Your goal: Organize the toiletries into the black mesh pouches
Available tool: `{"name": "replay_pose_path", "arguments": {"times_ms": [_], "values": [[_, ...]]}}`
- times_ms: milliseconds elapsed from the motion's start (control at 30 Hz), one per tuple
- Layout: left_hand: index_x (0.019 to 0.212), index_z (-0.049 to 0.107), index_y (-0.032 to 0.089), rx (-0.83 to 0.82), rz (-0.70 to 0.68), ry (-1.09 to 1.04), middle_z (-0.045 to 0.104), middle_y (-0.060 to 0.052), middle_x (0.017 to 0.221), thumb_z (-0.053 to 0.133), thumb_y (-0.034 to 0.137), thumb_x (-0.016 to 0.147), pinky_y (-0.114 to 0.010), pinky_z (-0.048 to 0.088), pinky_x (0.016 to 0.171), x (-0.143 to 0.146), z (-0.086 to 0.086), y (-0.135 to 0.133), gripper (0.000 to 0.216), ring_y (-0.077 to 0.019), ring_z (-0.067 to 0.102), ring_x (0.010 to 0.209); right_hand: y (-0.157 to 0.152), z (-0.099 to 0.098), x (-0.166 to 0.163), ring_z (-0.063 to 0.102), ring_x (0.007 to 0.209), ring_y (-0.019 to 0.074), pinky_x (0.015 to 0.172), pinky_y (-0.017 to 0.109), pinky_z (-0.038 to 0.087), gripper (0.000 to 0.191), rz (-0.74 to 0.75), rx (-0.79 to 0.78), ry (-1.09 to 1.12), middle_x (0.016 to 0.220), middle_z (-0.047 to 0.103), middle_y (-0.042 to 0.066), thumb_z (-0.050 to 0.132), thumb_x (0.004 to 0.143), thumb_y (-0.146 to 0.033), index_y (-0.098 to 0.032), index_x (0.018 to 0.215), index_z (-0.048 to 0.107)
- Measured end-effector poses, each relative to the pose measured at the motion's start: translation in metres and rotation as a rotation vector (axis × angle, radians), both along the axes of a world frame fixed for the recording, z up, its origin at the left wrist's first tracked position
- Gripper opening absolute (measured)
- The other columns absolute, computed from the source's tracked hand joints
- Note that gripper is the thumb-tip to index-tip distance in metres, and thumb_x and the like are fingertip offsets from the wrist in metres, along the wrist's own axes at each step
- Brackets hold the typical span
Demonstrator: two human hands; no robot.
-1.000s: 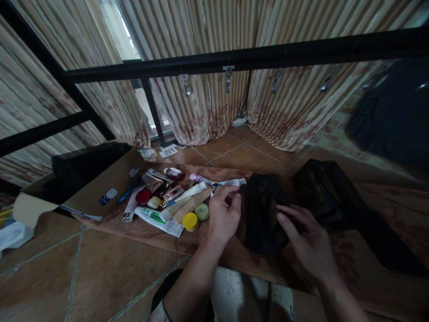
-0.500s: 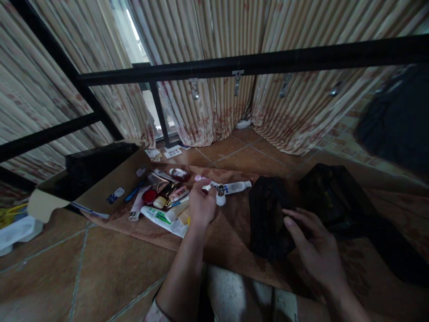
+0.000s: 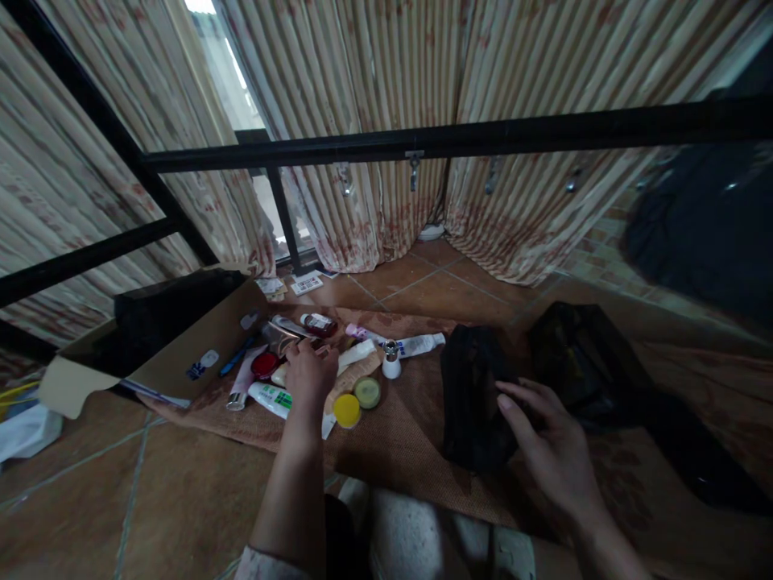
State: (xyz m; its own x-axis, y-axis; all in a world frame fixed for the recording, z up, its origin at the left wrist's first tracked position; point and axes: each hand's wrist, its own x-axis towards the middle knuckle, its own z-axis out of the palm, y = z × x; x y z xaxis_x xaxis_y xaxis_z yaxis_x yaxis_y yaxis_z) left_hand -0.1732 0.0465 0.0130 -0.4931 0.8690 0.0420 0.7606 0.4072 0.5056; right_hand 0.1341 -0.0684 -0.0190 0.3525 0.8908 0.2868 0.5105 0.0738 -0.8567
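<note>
My left hand (image 3: 309, 372) reaches over a heap of cosmetics on a brown mat (image 3: 398, 435), fingers curled down onto the tubes; what it grips, if anything, is hidden. Around it lie a white and green tube (image 3: 270, 397), a yellow lid (image 3: 346, 410), a green jar (image 3: 367, 392), a red compact (image 3: 264, 364) and a small white bottle (image 3: 391, 362) standing upright. My right hand (image 3: 547, 447) rests with spread fingers on the edge of a black mesh pouch (image 3: 474, 399).
An open cardboard box (image 3: 163, 346) with dark contents lies at the left. A second black bag (image 3: 589, 366) sits right of the pouch. A black metal rail (image 3: 459, 137) crosses above, with striped curtains (image 3: 386, 97) behind. The floor is tiled.
My left hand left the pouch, set the small white bottle upright on the mat, then moved left onto the heap of tubes. My right hand stayed on the pouch.
</note>
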Motion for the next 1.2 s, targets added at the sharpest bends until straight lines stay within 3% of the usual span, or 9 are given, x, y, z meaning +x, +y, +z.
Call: {"name": "replay_pose_path", "arguments": {"times_ms": [167,367,567,667,733,800,867,1067,1200], "values": [[0.106,0.064,0.01,-0.112,-0.009,-0.071,0.062,-0.028,0.119,0.065,0.048,0.073,-0.051,0.045,0.091,-0.012,-0.01,0.01,0.05,-0.0458,0.058,0.115,0.001,0.0,0.0,0.056,0.119,0.0245,0.096,0.039,0.045,0.03,0.006,0.009,0.006,0.123,0.059,0.007,0.062,0.086,-0.05,-0.027,0.103,0.074],[0.083,0.066,0.017,-0.069,0.034,-0.199,0.071,-0.02,0.1,0.074,0.04,0.061,-0.049,0.044,0.09,-0.018,-0.009,0.017,0.033,-0.0446,0.06,0.11,0.001,-0.001,0.0,0.056,0.119,0.0237,0.096,0.038,0.045,0.03,0.016,0.009,0.034,0.122,0.059,0.006,0.063,0.086,-0.051,-0.028,0.102,0.074],[0.102,0.067,0.013,0.179,-0.016,-0.492,0.072,-0.014,0.102,0.065,0.055,0.069,-0.044,0.049,0.089,-0.019,0.014,0.007,0.054,-0.0359,0.064,0.106,0.001,-0.002,-0.001,0.055,0.12,0.0233,0.095,0.036,0.047,0.028,0.012,-0.01,0.068,0.125,0.057,0.005,0.063,0.086,-0.05,-0.03,0.102,0.074],[0.117,0.063,0.016,0.306,-0.168,-0.778,0.071,-0.01,0.113,0.05,0.059,0.079,-0.034,0.054,0.084,-0.007,0.03,-0.008,0.059,-0.026,0.066,0.104,0.001,-0.002,-0.001,0.055,0.121,0.024,0.094,0.036,0.048,0.029,0.017,-0.02,0.057,0.127,0.056,0.005,0.062,0.087,-0.05,-0.029,0.103,0.074],[0.116,0.063,0.019,0.371,-0.315,-1.372,0.07,-0.009,0.116,0.054,0.057,0.078,-0.036,0.057,0.082,0.005,0.038,-0.018,0.055,-0.0266,0.066,0.104,0.001,-0.002,-0.001,0.055,0.121,0.0243,0.094,0.036,0.048,0.029,0.014,-0.024,0.048,0.127,0.056,0.006,0.062,0.087,-0.05,-0.029,0.103,0.074],[0.113,0.064,0.02,0.282,-0.372,-1.718,0.073,-0.008,0.107,0.058,0.051,0.081,-0.038,0.058,0.08,0.017,0.042,-0.026,0.046,-0.0269,0.068,0.098,0.0,-0.001,-0.002,0.055,0.121,0.0244,0.093,0.036,0.049,0.029,0.007,-0.022,0.044,0.128,0.056,0.006,0.062,0.087,-0.05,-0.029,0.103,0.074],[0.114,0.064,0.018,0.183,-0.386,-1.871,0.073,-0.009,0.106,0.057,0.046,0.085,-0.041,0.059,0.082,0.029,0.043,-0.032,0.04,-0.0274,0.069,0.098,0.0,-0.001,-0.004,0.056,0.12,0.0243,0.093,0.037,0.049,0.028,-0.005,-0.005,0.036,0.128,0.056,0.006,0.062,0.087,-0.048,-0.029,0.103,0.074],[0.127,0.058,0.022,0.107,-0.465,-1.939,0.064,-0.01,0.13,0.057,0.041,0.089,-0.043,0.055,0.094,0.072,0.033,-0.045,0.042,-0.0309,0.062,0.116,0.003,0.006,-0.007,0.062,0.109,0.0223,0.091,0.037,0.049,0.018,-0.088,0.218,0.05,0.117,0.062,0.007,0.065,0.088,-0.037,-0.025,0.098,0.075],[0.135,0.053,0.02,0.155,-0.592,-1.627,0.059,-0.012,0.136,0.056,0.046,0.09,-0.047,0.045,0.106,0.101,0.016,-0.055,0.052,-0.0309,0.052,0.129,0.002,0.022,-0.012,0.066,0.089,0.0183,0.08,0.032,0.053,0.011,-0.18,0.402,0.175,0.094,0.07,0.004,0.067,0.086,-0.031,-0.023,0.088,0.074]]}}
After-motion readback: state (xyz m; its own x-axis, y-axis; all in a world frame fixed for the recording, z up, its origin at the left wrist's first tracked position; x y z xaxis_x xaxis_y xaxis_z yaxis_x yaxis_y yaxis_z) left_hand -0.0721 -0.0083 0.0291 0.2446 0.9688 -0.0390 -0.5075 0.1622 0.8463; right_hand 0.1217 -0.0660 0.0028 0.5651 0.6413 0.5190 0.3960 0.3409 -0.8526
